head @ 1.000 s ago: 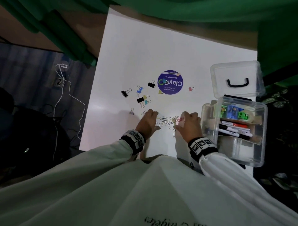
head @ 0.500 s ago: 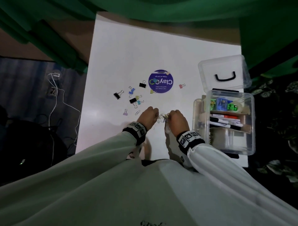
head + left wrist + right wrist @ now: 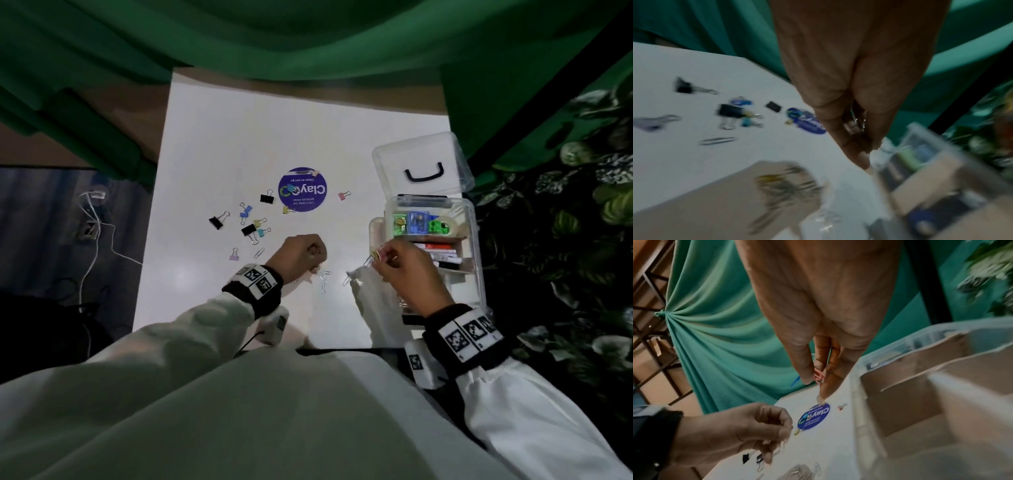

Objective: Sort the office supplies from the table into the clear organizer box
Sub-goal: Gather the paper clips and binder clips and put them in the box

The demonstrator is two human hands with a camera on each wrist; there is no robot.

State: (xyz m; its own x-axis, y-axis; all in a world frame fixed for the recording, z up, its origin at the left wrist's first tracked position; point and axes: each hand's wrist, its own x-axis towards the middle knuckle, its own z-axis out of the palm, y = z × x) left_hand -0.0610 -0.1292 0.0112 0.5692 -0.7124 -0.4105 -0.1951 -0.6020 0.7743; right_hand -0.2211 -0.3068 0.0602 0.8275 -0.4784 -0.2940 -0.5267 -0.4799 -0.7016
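Now right hand (image 3: 407, 270) nearer organizer box (image 3: 478, 260).

Paper clips (image 3: 323, 278) on table, organizer box (image 3: 476, 260) open

Motion blur smears the organizer box (image 3: 937, 183) and binder clips (image 3: 731, 112) in the left wrist view.

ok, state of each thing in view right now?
Left hand: raised, holds paper clips.
Right hand: pinches paper clips by the box.
Box: lid open, partly filled.
Loose paper clips: on the table.
Binder clips: scattered, unsorted.
Sticker: flat on the table.
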